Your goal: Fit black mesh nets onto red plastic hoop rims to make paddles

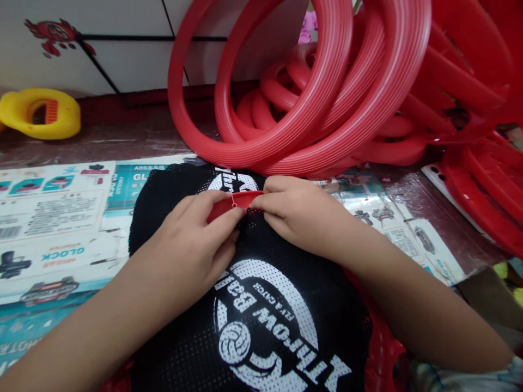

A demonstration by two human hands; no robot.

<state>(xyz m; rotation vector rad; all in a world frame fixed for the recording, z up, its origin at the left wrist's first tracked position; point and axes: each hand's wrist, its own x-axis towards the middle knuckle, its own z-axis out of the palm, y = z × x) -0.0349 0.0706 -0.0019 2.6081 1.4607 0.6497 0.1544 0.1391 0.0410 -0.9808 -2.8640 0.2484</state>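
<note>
Black mesh cloth (192, 321), spread partly over printed cardboard (81, 218), is pinched along a red rim (221, 209) by the left hand (196, 228) and right hand (300, 215), its seemingly soft, light fabric best held at the edge.

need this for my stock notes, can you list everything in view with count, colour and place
"Throw Ball" mesh fabric: at least 1, black with white print, centre
curved rim: 1, red, between the hands
ribbed rings: several overlapping, red, upper middle
plastic parts: several, red, right side
plastic piece with opening: 1, yellow, upper left
printed cardboard: count unclear, white and teal, on the tabletop
tabletop: 1, dark red-brown, beneath everything
sticker: 1, red, top left
panelled surface: 1, white with black lines, top left
sleeve: 1, pale patterned, lower right
left hand: 1, bare, centre-left
right hand: 1, bare, centre-right
</note>
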